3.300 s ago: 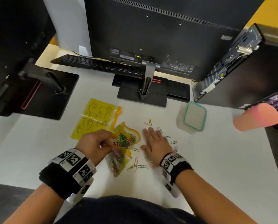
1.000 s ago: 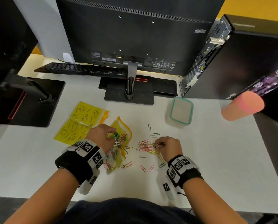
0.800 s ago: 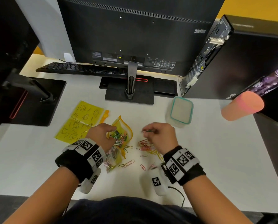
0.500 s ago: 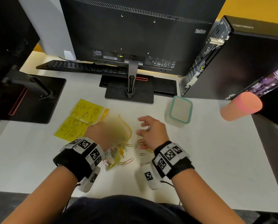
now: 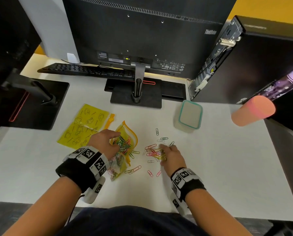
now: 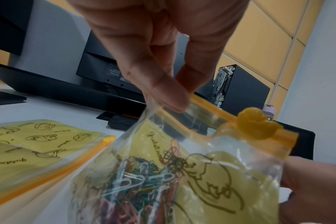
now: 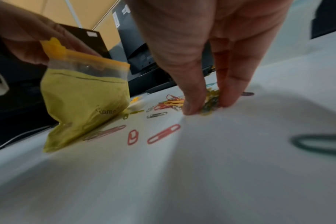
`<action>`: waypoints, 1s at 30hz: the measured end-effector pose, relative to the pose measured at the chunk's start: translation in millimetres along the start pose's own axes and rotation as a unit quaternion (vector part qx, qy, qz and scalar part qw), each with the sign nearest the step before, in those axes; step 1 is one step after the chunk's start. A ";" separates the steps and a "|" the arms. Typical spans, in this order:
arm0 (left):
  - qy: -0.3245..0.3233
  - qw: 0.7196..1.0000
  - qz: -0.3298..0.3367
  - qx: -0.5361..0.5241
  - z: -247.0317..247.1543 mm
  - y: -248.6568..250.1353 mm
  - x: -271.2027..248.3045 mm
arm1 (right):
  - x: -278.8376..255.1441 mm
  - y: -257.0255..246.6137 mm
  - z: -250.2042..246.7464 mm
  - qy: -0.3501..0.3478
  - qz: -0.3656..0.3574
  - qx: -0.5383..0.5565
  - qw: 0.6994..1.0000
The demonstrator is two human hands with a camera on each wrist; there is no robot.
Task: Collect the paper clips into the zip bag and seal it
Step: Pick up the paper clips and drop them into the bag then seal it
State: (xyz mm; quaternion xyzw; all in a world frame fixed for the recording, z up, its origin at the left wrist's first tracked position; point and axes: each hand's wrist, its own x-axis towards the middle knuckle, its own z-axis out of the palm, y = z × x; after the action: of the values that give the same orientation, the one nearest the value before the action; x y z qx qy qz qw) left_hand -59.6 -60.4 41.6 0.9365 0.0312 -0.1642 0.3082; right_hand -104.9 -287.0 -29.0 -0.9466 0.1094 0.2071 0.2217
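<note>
Zip bag [image 5: 125, 147]: yellow, black line drawings, orange zip strip. Paper clips [image 5: 153, 151]: pink, red, yellow, green, white. Tabletop [image 5: 210, 159]: white. Box [image 5: 190, 116], centre right: teal-rimmed lid.

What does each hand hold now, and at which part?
The left hand pinches the zip bag at its open top edge. The right hand pinches a small bunch of paper clips on the table.

White desk [image 5: 219, 167]: coloured wire paper clips [image 5: 152, 151] scattered mid-desk; flat yellow printed zip bag [image 5: 84, 125] left; teal-rimmed plastic container [image 5: 190, 115], black monitor base [image 5: 137, 97] toward far edge.
</note>
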 end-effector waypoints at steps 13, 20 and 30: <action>0.001 1.000 0.006 0.002 -0.1 1.6 -5.3 | 10.4 -24.3 -28.4 0.087 0.018 0.151 0.985; -0.007 1.000 0.010 0.007 3.4 4.9 -6.1 | 2.7 -107.7 -48.2 0.058 -0.128 0.206 0.968; -0.011 1.000 0.003 0.003 -1.2 -1.8 -8.8 | 29.5 -3.7 -30.8 -0.062 0.038 -0.035 0.997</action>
State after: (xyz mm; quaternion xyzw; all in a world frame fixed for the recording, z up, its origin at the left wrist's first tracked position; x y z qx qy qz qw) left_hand -67.9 -57.9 44.4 0.9357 0.0243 -0.1733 0.3064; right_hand -67.0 -301.4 -15.5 -0.9341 0.1241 0.2776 0.1870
